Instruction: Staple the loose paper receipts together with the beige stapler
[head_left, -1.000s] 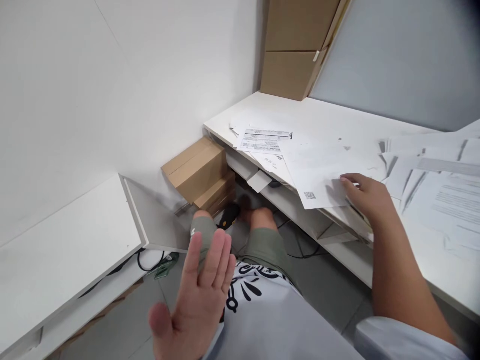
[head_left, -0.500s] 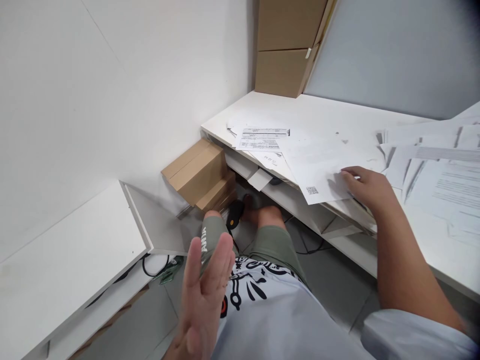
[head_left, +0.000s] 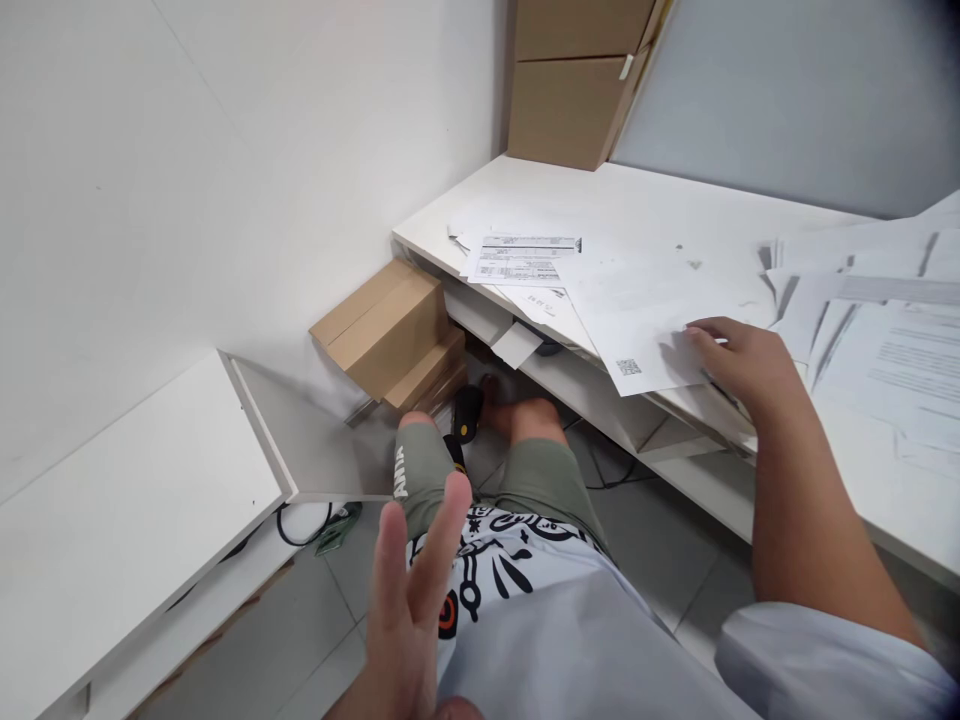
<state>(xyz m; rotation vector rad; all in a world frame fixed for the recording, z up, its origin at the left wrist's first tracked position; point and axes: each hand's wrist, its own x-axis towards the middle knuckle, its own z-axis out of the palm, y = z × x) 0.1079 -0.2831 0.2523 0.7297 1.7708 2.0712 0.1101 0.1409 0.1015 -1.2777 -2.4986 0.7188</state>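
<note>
My left hand (head_left: 412, 610) is raised over my lap, two fingers spread apart and nothing in it; its lower part is cut off by the frame's bottom edge. On the white desk, my right hand (head_left: 739, 360) has its bent fingers at the right side of a white sheet of paper (head_left: 611, 315). That sheet carries a QR code (head_left: 628, 367) near its front corner, which juts over the desk edge. A printed form (head_left: 525, 262) lies to its left, partly over other papers.
Loose printed pages (head_left: 892, 350) spread over the right of the desk (head_left: 600, 205). Cardboard boxes (head_left: 566, 110) stand at its back, and another carton (head_left: 386, 325) sits beside the wall. A white cabinet (head_left: 127, 510) is at left. Cables (head_left: 304, 530) show near the floor.
My left hand has dropped lower in the view, its fingers more spread. The right hand stays at the sheet. The whole scene has shifted slightly upward.
</note>
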